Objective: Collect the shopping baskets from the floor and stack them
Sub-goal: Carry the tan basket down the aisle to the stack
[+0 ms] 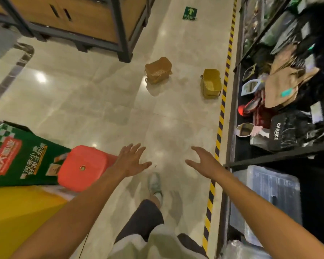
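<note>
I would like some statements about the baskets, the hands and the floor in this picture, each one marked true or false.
1. Two baskets stand on the floor, apart from each other. True: the brown basket and the yellow basket do not touch.
2. The left hand holds a basket. False: it is open and holds nothing.
3. The right hand is open and holds nothing. True.
4. The baskets are already stacked. False: each stands alone.
5. The yellow basket is near the striped tape. True.
6. The red stool is beside the right hand. False: it is beside the left hand.
</note>
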The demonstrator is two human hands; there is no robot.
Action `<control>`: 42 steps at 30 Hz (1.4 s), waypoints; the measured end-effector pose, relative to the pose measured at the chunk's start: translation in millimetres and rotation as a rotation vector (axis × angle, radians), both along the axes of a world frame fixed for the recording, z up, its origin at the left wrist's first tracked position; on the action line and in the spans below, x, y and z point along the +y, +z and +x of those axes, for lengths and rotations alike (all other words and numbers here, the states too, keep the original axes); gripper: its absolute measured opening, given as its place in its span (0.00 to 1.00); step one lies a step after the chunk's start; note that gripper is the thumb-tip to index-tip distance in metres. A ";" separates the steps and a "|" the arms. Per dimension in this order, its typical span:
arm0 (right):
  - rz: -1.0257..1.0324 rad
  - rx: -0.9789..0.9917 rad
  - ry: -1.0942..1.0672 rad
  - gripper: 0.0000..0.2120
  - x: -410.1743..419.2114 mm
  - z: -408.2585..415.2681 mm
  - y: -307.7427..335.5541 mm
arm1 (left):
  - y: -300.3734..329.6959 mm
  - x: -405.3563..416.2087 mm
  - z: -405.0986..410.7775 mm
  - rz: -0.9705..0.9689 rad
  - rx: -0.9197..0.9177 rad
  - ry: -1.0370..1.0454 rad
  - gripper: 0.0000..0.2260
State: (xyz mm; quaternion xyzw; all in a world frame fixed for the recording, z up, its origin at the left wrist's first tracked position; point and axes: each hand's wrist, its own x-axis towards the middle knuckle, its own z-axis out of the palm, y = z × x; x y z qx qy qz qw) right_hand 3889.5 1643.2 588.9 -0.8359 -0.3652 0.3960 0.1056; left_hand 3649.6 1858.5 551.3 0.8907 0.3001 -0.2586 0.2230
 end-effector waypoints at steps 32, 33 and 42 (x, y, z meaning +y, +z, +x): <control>-0.105 -0.014 0.224 0.35 569.8 517.5 -23.3 | -22.0 528.8 446.7 0.011 0.031 0.319 0.37; -0.118 -0.019 0.224 0.35 584.7 526.4 -26.1 | -27.2 543.1 453.4 -0.005 0.033 0.327 0.37; -0.203 -0.023 0.180 0.35 692.0 586.7 -60.9 | -73.9 663.8 507.3 -0.089 0.091 0.332 0.38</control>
